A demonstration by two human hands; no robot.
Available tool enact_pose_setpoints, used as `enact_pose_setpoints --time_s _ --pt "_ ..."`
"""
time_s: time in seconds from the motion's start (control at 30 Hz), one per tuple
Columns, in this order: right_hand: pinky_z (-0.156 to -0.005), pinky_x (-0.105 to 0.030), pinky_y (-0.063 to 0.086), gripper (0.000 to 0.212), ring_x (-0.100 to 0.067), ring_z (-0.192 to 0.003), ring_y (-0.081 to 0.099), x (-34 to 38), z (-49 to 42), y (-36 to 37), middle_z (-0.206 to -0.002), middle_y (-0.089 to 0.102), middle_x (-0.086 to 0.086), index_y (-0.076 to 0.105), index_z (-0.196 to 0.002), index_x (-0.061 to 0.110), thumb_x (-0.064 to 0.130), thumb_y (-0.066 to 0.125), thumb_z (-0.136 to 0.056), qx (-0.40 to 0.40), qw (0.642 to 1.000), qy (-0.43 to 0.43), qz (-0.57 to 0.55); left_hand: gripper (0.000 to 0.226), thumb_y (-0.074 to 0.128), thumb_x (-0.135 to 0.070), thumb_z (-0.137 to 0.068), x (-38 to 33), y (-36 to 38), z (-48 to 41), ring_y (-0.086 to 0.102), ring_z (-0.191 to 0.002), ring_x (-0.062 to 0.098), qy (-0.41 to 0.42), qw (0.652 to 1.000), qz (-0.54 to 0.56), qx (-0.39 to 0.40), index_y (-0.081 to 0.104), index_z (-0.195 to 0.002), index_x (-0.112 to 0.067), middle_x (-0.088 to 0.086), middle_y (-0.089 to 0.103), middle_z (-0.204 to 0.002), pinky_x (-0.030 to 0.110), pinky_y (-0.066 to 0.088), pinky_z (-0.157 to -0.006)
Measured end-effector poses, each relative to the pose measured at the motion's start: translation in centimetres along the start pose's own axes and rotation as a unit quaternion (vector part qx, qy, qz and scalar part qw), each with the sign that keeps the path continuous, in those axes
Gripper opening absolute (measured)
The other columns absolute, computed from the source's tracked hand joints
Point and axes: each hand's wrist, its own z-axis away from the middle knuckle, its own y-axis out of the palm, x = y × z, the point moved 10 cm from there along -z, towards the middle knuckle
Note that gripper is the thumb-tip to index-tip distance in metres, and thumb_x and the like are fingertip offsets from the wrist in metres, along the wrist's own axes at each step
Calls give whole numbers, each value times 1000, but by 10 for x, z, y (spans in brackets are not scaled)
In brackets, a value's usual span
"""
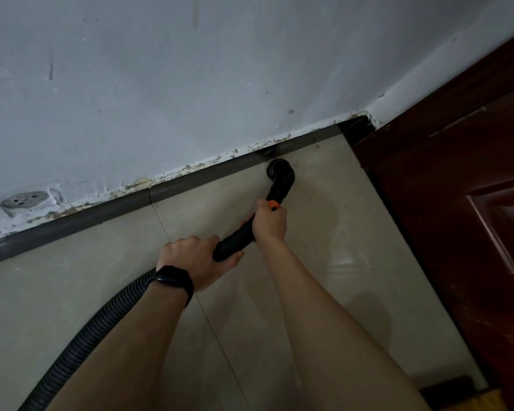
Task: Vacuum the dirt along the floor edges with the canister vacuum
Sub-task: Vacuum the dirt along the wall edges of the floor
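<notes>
Black plastic tube (235,241) seemed stiff and light; left hand (195,256) and right hand (270,223) curled fingers round it near the skirting (190,182).

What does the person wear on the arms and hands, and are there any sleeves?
No sleeves or gloves show. The left hand has a black band around its wrist, like a watch or fitness tracker; the right hand wears nothing.
</notes>
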Motion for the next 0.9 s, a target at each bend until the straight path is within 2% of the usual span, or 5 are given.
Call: enact_pose_setpoints --time_s 0.07,0.17,0.43,0.7,0.9 --pt "-51 -27 52 30 -18 -57 67 2 -1 0 -94 65 -10 48 -120 10 31 56 -100 -1 1000 -5 0 71 4 -93 -65 1 0 -1 49 -55 13 -2 1000 6 4 43 -84 -37 -12 48 -62 28 39 -55" --pt "-49 -22 48 32 -15 -59 65 5 -3 1 -91 64 -7 48 -123 10 33 55 -101 -7 1000 -8 28 71 4 -94 -65 2 2 -4 52 -56 12 -6 1000 15 9 43 -82 -37 -12 51 -63 28 42 -55" --pt "-48 -26 39 42 -14 -70 55 20 -15 -1 -88 53 -1 44 -131 9 38 51 -103 -25 996 -4 80 71 7 -94 -66 1 -2 -26 51 -54 8 5 1000 19 15 46 -83 -38 -12 53 -63 26 43 -54" --pt "-40 -24 38 43 -11 -60 56 39 -43 -27 -87 53 -1 48 -131 7 38 52 -103 -42 997 2 62 70 8 -94 -67 -34 -5 -59 48 -54 9 28 999 3 19 46 -84 -38 -10 53 -65 26 36 -52" --pt "-50 -28 33 48 -18 -72 51 63 -84 -52 -116 59 -10 50 -133 4 40 53 -102 -63 995 -14 78 68 17 -93 -71 -67 -1 -98 51 -57 13 32 999 11 37 51 -84 -36 -8 53 -67 30 42 -56"
